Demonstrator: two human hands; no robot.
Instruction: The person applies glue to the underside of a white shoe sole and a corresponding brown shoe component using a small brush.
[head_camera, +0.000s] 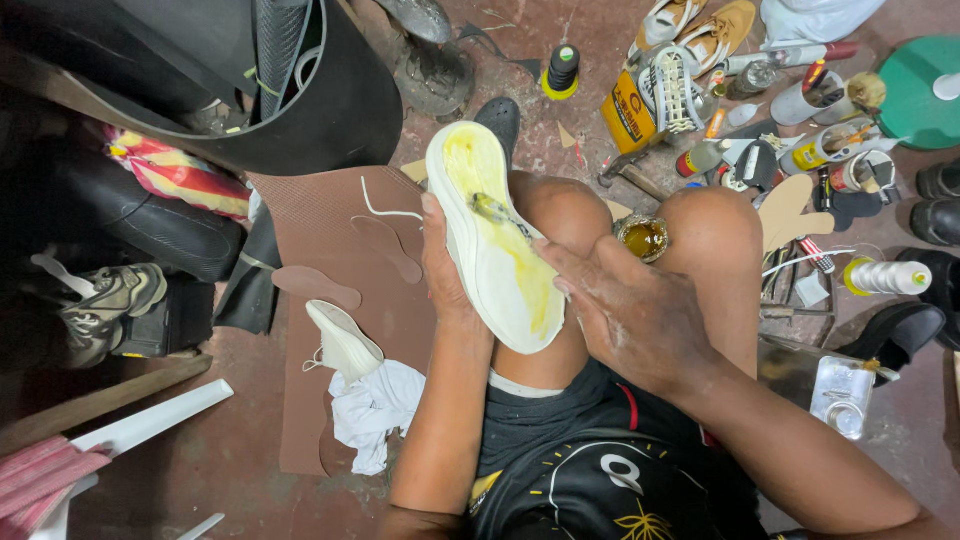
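A white shoe sole (495, 245) lies across my left knee, its upper face smeared with yellow glue. My left hand (443, 270) grips the sole along its left edge. My right hand (625, 310) holds a small brush (492, 209) whose glue-covered tip rests on the sole near its middle. Between my knees stands a small open tin of amber glue (642, 238).
A brown rubber sheet (330, 300) with cut-out shapes lies on the floor to the left, with a white shoe (343, 343) and a white rag (375, 410) on it. Black rubber rolls (330, 100) sit at upper left. Bottles, tools, a hammer (630, 170) and shoes (700, 35) crowd the upper right.
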